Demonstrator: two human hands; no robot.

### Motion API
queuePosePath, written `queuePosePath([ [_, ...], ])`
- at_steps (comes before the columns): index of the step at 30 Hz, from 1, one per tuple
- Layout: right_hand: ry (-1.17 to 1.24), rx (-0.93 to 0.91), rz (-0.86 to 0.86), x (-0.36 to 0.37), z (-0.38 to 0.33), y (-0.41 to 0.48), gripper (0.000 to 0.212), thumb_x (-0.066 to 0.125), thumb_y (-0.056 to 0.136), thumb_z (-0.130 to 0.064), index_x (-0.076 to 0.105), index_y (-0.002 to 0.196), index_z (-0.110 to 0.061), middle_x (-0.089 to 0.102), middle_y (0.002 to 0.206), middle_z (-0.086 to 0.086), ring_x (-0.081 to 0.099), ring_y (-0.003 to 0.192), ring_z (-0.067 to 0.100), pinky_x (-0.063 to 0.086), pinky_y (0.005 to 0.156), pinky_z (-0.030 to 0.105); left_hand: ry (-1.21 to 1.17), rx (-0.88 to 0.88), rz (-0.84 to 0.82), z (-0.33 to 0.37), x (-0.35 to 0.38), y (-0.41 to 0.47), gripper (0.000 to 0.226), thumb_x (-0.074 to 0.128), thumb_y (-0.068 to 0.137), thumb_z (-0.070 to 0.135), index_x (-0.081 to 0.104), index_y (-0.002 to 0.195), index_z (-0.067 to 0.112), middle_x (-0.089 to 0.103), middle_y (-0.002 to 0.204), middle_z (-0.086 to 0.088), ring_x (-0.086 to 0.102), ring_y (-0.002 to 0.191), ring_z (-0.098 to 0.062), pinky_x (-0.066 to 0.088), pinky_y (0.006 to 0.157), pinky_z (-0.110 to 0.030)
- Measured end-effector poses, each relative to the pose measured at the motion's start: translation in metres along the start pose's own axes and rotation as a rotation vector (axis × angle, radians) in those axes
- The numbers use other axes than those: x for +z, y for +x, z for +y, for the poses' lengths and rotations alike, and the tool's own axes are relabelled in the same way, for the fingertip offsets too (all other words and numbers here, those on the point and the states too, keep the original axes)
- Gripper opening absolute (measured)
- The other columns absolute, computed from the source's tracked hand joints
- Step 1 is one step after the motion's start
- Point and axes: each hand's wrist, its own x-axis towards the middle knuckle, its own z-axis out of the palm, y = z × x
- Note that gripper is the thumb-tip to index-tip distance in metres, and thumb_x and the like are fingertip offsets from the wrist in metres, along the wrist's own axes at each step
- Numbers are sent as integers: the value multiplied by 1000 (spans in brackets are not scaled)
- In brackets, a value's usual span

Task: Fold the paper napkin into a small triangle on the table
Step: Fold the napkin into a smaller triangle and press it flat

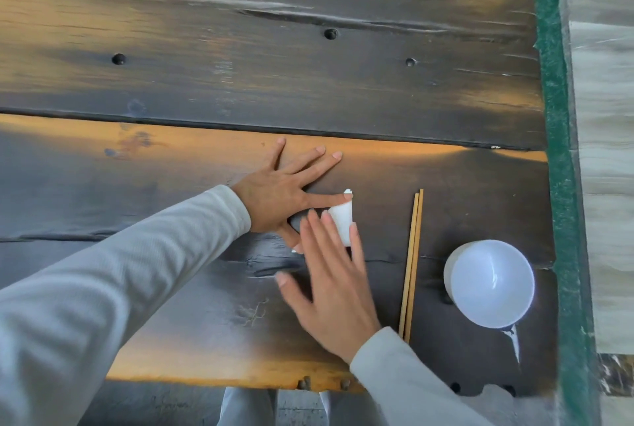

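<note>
A small white folded paper napkin (344,220) lies flat on the dark wooden table (171,185). Both hands cover most of it. My left hand (281,192) is spread flat with its fingers apart, and its index fingertip presses the napkin's top corner. My right hand (329,274) lies flat over the napkin's lower left part, its fingertips resting on the paper. Only a narrow strip of the napkin shows between the hands, with a tiny white corner poking out under my left thumb.
A pair of wooden chopsticks (411,261) lies just right of the napkin, pointing away from me. A white bowl (490,283) stands further right, close to the table's green-edged right side (555,151). The table's near edge runs just below my right wrist.
</note>
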Motion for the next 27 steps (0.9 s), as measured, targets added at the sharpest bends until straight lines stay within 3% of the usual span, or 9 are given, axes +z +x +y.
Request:
queuePosePath([
  [2,-138,12,-109,10,-2,-10,83,33,102,-64,20,160,-7,11,170,9,3,157,21,4,125,54,34,-6,-2,1,0,0,113,63,72,76,-18,149,55,-29,165,-9,-17,154,-34,10,112,-78],
  [5,-236,70,-199,13,8,-19,92,26,99,-73,13,161,-7,4,170,10,1,157,24,10,122,59,27,-8,-42,2,-2,2,113,55,69,85,-18,149,55,-31,164,-8,-18,154,-33,10,111,-79],
  [11,-315,199,-200,4,32,-31,93,25,98,-75,10,162,-10,4,171,5,3,157,22,10,122,58,15,-15,-58,1,-5,2,113,54,68,87,-16,150,54,-33,163,-7,-18,154,-33,11,110,-80],
  [20,-303,233,-140,3,23,-29,93,26,97,-75,12,161,-9,5,171,7,1,157,22,2,122,59,72,-18,-43,1,-2,1,114,48,66,90,-21,149,53,-30,165,-7,-16,154,-32,14,110,-78],
  [27,-286,113,-189,17,4,-19,90,26,98,-74,13,162,-11,4,171,6,3,157,21,-2,122,60,76,-13,-36,1,-3,0,112,45,67,93,-23,148,54,-30,165,-6,-16,154,-32,14,111,-77],
])
